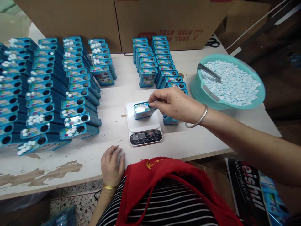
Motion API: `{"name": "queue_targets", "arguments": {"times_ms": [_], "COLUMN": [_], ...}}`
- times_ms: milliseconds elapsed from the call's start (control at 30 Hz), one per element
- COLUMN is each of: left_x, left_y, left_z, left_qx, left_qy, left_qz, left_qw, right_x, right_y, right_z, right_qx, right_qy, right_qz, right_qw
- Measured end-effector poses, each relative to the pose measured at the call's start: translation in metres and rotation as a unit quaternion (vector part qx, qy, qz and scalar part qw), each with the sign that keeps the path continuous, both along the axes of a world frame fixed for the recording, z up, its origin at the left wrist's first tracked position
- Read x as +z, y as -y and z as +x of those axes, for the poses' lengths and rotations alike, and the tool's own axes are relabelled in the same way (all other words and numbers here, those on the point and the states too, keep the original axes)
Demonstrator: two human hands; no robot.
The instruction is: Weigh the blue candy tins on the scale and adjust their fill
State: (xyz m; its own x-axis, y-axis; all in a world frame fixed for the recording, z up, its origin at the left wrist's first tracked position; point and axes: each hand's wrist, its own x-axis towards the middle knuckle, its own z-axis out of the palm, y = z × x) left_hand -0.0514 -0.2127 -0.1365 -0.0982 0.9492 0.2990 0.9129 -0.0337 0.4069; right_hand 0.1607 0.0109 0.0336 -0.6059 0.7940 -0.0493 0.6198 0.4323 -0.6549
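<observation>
A blue candy tin (pixel 144 108) stands over the white plate of a digital kitchen scale (pixel 135 125), its printed top facing up. My right hand (pixel 166 100) reaches in from the right, thumb and forefinger closed in a pinch at the tin's right end, by its round opening. The fingers cover part of that opening; any candy between them is hidden. The scale's display is lit, but its digits are hard to read. Beside the scale's lower left, my left hand (pixel 113 164) rests on the table edge, holding nothing, with its fingers stretched out.
Rows of blue tins (pixel 44 83) with white candies on their tops fill the left. More tins (pixel 162 59) stand behind the scale. On the right, a turquoise basin (pixel 211 94) holds pale candies and a metal scoop (pixel 209 72). Cardboard boxes (pixel 174 18) line the back.
</observation>
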Motion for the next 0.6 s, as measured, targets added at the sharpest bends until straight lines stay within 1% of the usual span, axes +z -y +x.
{"name": "queue_targets", "arguments": {"times_ms": [200, 333, 400, 467, 533, 600], "left_x": [0.001, 0.0, -0.001, -0.002, -0.002, -0.001], "left_y": [0.0, -0.001, -0.001, -0.001, 0.0, -0.001], "left_z": [-0.001, -0.003, -0.003, -0.003, -0.003, -0.003], "left_qx": [-0.001, -0.005, -0.006, -0.008, -0.007, -0.006], "left_qy": [-0.002, -0.005, -0.008, -0.01, -0.013, -0.017], "left_qz": [-0.003, 0.002, 0.006, 0.007, 0.008, 0.012], "left_qw": [1.0, 1.0, 1.0, 1.0, 1.0, 1.0], "right_x": [-0.002, -0.003, -0.002, -0.002, -0.003, -0.008], "right_y": [-0.002, -0.005, -0.006, -0.005, -0.004, -0.002], "right_z": [-0.001, -0.009, -0.013, -0.014, -0.013, -0.012], "right_qx": [0.007, 0.018, 0.025, 0.027, 0.021, 0.004], "right_qy": [0.031, 0.08, 0.088, 0.068, 0.019, -0.057], "right_qz": [0.029, 0.051, 0.059, 0.068, 0.065, 0.03], "right_qw": [0.999, 0.995, 0.994, 0.995, 0.997, 0.998]}}
